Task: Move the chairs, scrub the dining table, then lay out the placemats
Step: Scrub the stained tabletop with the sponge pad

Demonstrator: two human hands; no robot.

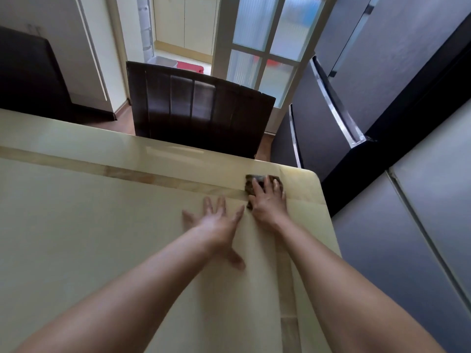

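both hands reach forward over a glossy pale yellow dining table (102,225) near its far right corner. left hand (216,220) lies flat on the tabletop, fingers straight and spread, holding nothing. right hand (267,200) presses down on a dark scrubbing pad (254,180), fingers laid over it rather than wrapped round it. pad sits on the table's light wooden inlay strip, close to the far edge and the rounded corner.

one dark chair (196,108) stands just beyond the table's far edge, its back close to the tabletop; it cannot be told whether the seat is tucked under. another dark chair (28,80) stands farther off at the upper left. a large grey fridge (382,85) fills the right side, and a glass-paned door is behind the chair.

judging from this, scrubbing looks to be under way at this corner. no placemats are visible, so laying them out seems yet to come.
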